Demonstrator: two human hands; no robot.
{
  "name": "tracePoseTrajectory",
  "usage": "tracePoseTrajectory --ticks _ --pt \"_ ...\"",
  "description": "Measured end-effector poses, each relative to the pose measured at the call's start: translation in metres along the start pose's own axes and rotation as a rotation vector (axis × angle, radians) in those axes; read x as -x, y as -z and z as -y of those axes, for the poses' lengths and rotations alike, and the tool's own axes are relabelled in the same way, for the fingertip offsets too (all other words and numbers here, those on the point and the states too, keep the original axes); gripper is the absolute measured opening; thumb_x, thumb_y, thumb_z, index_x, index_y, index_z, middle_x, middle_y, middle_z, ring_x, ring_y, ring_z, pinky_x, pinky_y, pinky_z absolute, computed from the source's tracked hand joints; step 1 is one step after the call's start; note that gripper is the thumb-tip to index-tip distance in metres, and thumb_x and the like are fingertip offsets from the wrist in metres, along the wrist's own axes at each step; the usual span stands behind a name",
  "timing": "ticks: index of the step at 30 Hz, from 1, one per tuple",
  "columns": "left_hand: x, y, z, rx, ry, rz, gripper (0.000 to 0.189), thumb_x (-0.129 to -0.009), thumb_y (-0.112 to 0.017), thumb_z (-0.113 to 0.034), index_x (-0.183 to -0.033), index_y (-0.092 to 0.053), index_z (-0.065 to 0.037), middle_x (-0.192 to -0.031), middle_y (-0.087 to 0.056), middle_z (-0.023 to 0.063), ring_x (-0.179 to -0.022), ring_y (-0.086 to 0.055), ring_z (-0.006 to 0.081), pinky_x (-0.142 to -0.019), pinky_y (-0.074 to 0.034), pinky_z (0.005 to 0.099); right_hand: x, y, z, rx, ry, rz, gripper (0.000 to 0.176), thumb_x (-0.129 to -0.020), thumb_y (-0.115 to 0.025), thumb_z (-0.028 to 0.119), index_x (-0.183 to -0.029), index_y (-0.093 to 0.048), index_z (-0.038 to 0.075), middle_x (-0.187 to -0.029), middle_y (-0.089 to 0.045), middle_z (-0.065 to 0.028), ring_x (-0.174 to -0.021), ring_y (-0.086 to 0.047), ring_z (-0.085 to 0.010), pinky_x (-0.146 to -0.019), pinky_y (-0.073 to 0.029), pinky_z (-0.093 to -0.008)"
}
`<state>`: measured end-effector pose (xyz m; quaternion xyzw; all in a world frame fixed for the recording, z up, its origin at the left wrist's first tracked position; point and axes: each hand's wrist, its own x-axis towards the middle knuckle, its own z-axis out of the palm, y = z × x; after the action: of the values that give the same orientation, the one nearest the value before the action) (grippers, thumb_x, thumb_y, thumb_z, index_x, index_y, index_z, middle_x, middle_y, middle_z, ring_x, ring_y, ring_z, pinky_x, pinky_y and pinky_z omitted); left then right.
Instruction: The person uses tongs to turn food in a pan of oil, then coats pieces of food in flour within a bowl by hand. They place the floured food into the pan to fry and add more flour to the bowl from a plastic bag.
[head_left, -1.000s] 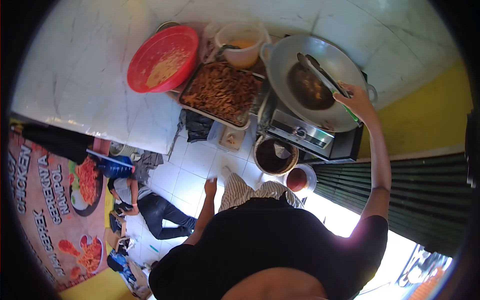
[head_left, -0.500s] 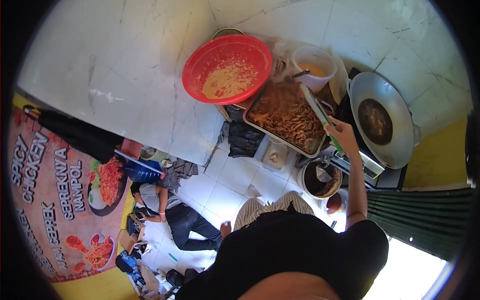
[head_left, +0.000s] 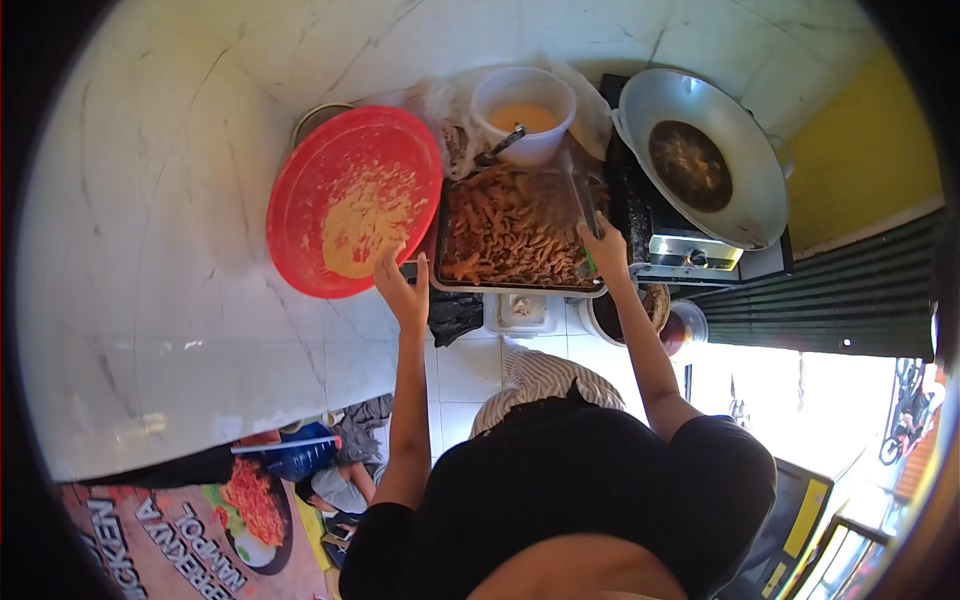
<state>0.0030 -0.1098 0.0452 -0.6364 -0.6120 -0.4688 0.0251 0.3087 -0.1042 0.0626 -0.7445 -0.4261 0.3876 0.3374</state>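
Note:
My right hand (head_left: 605, 247) is closed around a pair of metal tongs (head_left: 577, 188) with a green grip. The tongs lie over the right side of a tray (head_left: 530, 288) heaped with brown fried pieces (head_left: 510, 225). My left hand (head_left: 402, 287), fingers spread and holding nothing, overlaps the near right rim of a red basin (head_left: 290, 225). Pale flour-like powder (head_left: 365, 225) covers part of the basin's inside. Just left of the tray's front corner, the left thumb points upward.
Behind the tray stands a white bucket (head_left: 548, 88) of yellowish liquid, with a dark handle (head_left: 500, 146) in front. A large wok (head_left: 745, 110) of dark oil sits on a stove (head_left: 697, 255) at right. Another person (head_left: 340, 490) is at lower left.
My view has turned, shifting the tray, basin and wok leftward. My left hand has come up to the basin's rim. My right hand still holds the tongs over the tray.

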Motion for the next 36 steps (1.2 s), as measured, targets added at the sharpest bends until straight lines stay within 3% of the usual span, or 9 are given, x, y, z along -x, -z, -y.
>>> tracePoseTrajectory --ticks 3,7,10,14,19,22,30,32,36 --pt "-0.014 -0.032 0.011 -0.107 -0.033 0.069 0.03 -0.077 -0.056 -0.023 -0.1 -0.051 -0.004 -0.094 -0.055 0.0106 -0.088 -0.05 0.0276 -0.076 -0.038 0.0377 -0.049 -0.021 -0.05 0.169 0.196 -0.165 0.062 -0.071 -0.058 0.033 -0.117 -0.04 -0.005 -0.065 -0.057 -0.0152 -0.058 -0.056 -0.0299 -0.057 -0.047 -0.0352" --pt "-0.018 -0.05 0.024 -0.263 0.002 0.21 0.032 -0.079 -0.054 -0.029 -0.099 -0.054 -0.004 -0.085 -0.059 0.0118 -0.073 -0.057 0.0278 -0.066 -0.043 0.0367 -0.059 -0.036 -0.062 0.344 0.12 -0.31 0.069 -0.07 -0.059 0.033 -0.121 -0.034 -0.006 -0.094 -0.053 -0.0259 -0.089 -0.051 -0.0381 -0.081 -0.04 -0.0377" --pt "-0.019 -0.049 0.025 -0.234 -0.029 0.182 0.03 -0.078 -0.054 -0.028 -0.097 -0.055 -0.005 -0.079 -0.06 0.0124 -0.064 -0.057 0.0286 -0.059 -0.044 0.0354 -0.063 -0.034 -0.068 0.344 0.045 -0.166 0.07 -0.071 -0.059 0.031 -0.125 -0.029 -0.002 -0.106 -0.046 -0.0295 -0.1 -0.044 -0.0403 -0.089 -0.034 -0.0385" --pt "-0.019 -0.046 0.027 -0.236 0.043 0.244 0.032 -0.078 -0.053 -0.028 -0.1 -0.053 -0.004 -0.085 -0.059 0.0122 -0.074 -0.057 0.0282 -0.064 -0.043 0.0365 -0.055 -0.042 -0.054 0.599 0.341 -0.301 0.056 -0.071 -0.061 0.029 -0.116 -0.043 0.001 -0.103 -0.049 -0.0251 -0.095 -0.049 -0.0355 -0.082 -0.039 -0.0383" --pt "-0.024 -0.04 0.033 -0.066 0.103 0.366 0.037 -0.077 -0.053 -0.028 -0.103 -0.051 -0.003 -0.097 -0.055 0.0152 -0.085 -0.054 0.0277 -0.071 -0.042 0.036 -0.029 -0.073 0.033 -0.04 0.286 0.002 0.024 -0.068 -0.067 0.02 -0.076 -0.055 0.001 -0.074 -0.057 -0.0089 -0.066 -0.056 -0.015 -0.06 -0.044 -0.0273" --pt "-0.031 -0.039 0.049 0.103 0.225 0.486 0.037 -0.077 -0.054 -0.03 -0.102 -0.052 -0.004 -0.098 -0.054 0.014 -0.087 -0.053 0.0257 -0.072 -0.042 0.0339 -0.028 -0.124 0.063 -0.136 0.434 0.053 0.022 -0.07 -0.066 0.017 -0.075 -0.053 0.0 -0.068 -0.057 -0.006 -0.063 -0.056 -0.0107 -0.057 -0.044 -0.0238" --pt "-0.114 -0.014 0.181 0.424 0.466 0.554 0.028 -0.077 -0.055 -0.027 -0.096 -0.055 -0.007 -0.095 -0.053 0.0115 -0.084 -0.052 0.0237 -0.074 -0.041 0.0315 -0.076 -0.243 0.155 -0.197 0.598 0.193 0.014 -0.077 -0.056 0.006 -0.087 -0.058 -0.003 -0.08 -0.061 -0.0096 -0.072 -0.058 -0.0134 -0.065 -0.045 -0.024" --pt "-0.143 -0.006 0.225 0.253 0.216 0.379 0.027 -0.076 -0.056 -0.024 -0.096 -0.054 -0.006 -0.095 -0.053 0.0115 -0.087 -0.051 0.0246 -0.076 -0.04 0.0324 -0.097 -0.259 0.173 0.017 0.643 0.225 0.015 -0.077 -0.051 0.0 -0.09 -0.057 -0.003 -0.084 -0.058 -0.0115 -0.081 -0.057 -0.0205 -0.071 -0.044 -0.0254" --pt "-0.199 0.007 0.286 0.157 0.114 0.316 0.03 -0.074 -0.058 -0.016 -0.101 -0.051 -0.006 -0.105 -0.048 0.0141 -0.102 -0.045 0.028 -0.087 -0.035 0.033 -0.142 -0.289 0.172 0.233 0.912 0.126 0.023 -0.073 -0.052 -0.001 -0.095 -0.056 0.001 -0.099 -0.052 -0.0131 -0.093 -0.051 -0.0259 -0.078 -0.043 -0.0307"
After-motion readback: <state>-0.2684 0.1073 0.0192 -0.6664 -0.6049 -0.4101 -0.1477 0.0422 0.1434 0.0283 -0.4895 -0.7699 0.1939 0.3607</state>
